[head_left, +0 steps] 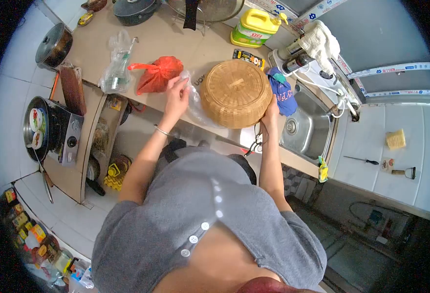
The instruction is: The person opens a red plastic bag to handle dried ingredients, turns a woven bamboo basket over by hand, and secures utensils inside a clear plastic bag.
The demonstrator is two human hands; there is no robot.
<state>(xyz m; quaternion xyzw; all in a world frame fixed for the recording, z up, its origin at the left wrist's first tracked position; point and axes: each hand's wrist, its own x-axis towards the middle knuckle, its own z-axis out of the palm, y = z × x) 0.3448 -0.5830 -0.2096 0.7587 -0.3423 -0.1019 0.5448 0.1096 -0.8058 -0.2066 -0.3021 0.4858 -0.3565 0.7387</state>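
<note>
A round woven wicker basket (236, 93), its flat side with a small cross strip facing up, is over the counter's front edge. My right hand (270, 111) grips its right side, the fingers partly hidden behind it. My left hand (177, 93) pinches the top of a clear plastic bag (195, 105), which hangs down along the basket's left side. Just left of that hand lies a knotted red plastic bag (160, 75), its contents hidden. A dark blue cloth item with lettering (283, 95) is right behind my right hand, at the sink's edge.
A steel sink (307, 128) is at the right, with a yellow detergent jug (256, 29) behind. Another clear bag (116, 68) lies left on the counter (90, 51). At far left a pan (38, 122) sits on a gas stove (71, 139).
</note>
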